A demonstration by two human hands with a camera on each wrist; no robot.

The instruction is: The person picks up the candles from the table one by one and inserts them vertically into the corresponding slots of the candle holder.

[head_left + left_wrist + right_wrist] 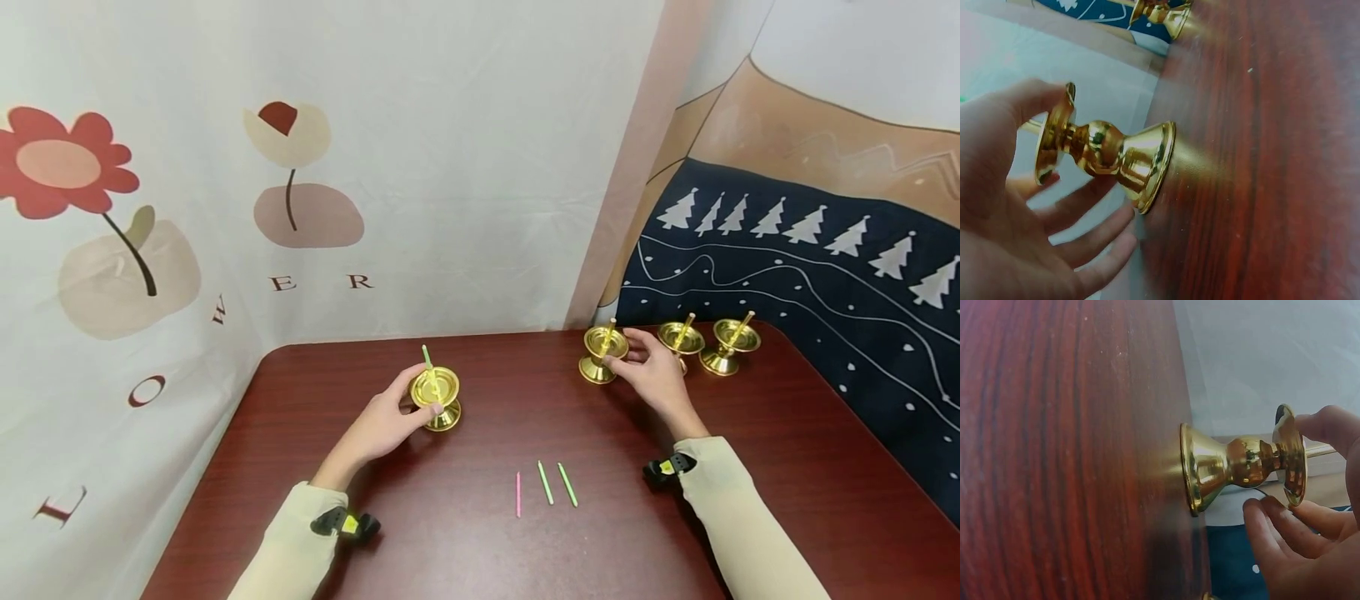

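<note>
On the left of the table, my left hand grips a small brass candle holder by its upper dish. A thin green candle stands in that dish, leaning slightly. In the left wrist view the thumb presses the dish rim, and the holder's flared base is at the tabletop. Near the back edge, my right hand holds a second brass candle holder at its dish, thumb on the rim and fingers on the far side. A thin pale candle rises from it.
Two more brass holders, a partly hidden one and another, stand at the back right with thin candles. A pink candle and two green candles lie on the dark red table. Printed cloth hangs behind.
</note>
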